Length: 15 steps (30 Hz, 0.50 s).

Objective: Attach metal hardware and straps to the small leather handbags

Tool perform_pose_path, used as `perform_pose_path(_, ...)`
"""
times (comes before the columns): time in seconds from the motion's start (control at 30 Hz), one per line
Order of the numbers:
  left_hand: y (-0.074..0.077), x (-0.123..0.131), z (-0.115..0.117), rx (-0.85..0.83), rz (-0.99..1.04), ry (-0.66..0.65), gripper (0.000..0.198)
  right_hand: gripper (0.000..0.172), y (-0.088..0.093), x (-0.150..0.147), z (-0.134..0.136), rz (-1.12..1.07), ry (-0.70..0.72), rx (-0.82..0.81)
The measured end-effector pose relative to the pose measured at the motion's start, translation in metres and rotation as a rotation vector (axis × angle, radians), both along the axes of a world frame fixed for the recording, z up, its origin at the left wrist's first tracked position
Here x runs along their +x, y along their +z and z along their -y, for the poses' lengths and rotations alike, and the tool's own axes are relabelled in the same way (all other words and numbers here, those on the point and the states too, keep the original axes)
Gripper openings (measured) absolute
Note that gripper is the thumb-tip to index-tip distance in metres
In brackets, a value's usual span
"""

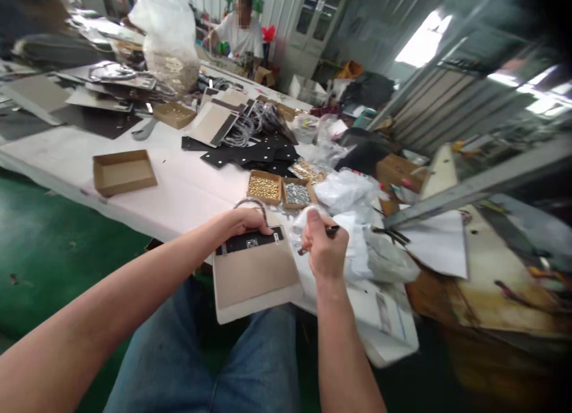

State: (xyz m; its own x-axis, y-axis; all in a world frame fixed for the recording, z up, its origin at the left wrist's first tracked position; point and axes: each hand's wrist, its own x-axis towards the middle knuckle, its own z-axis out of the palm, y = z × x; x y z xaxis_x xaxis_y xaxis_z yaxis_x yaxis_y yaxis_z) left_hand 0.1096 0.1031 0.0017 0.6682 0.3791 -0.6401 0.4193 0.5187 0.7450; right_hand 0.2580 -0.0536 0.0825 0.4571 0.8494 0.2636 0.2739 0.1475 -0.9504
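Note:
At the table's front edge lies a beige panel (257, 276) with a black strip along its top, small metal plates on the strip and a braided cord handle (251, 201). My left hand (250, 221) grips the panel's top edge near the cord, thumb lying over the black strip. To the right of the panel, my right hand (328, 246) is closed around a thin dark pen-like tool (331, 230), raised above the table. Just beyond the hands stand a small box of gold-coloured pieces (264, 188) and a box of silver-coloured pieces (297, 193).
A shallow cardboard box (125, 171) stands at left. Black punched strips (254, 154) and a stack of similar panels (214, 122) lie farther back. Plastic bags (351, 189) crowd the right side, below a slanting metal bar (482, 177). Another person (243, 37) sits at the far end.

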Motion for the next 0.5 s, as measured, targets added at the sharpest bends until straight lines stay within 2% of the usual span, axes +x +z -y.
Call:
perform_pose_path(0.07,0.003,0.0,0.0,-0.098,-0.039,-0.032,0.032,0.064,0.0,0.023,0.042,0.276,0.011,-0.123)
perform_pose_path(0.1,0.003,0.0,-0.002,-0.119,-0.032,-0.051,0.032,0.063,-0.005,0.036,0.065,0.421,0.003,-0.181)
perform_pose_path(0.17,0.003,0.001,-0.005,-0.146,-0.03,-0.083,0.031,0.06,-0.025,0.066,0.109,0.684,-0.057,-0.268)
perform_pose_path(0.27,0.002,0.002,-0.007,-0.147,-0.027,-0.101,0.03,0.056,-0.061,0.123,0.161,0.92,-0.178,-0.398)
perform_pose_path(0.33,0.003,0.002,-0.007,-0.141,-0.008,-0.105,0.029,0.06,-0.079,0.16,0.182,1.026,-0.255,-0.484)
perform_pose_path(0.4,0.007,0.0,-0.005,-0.14,-0.003,-0.109,0.029,0.06,-0.089,0.19,0.192,1.088,-0.296,-0.519)
perform_pose_path(0.5,0.017,-0.002,-0.001,-0.147,-0.037,-0.122,0.028,0.059,-0.097,0.216,0.195,1.182,-0.273,-0.501)
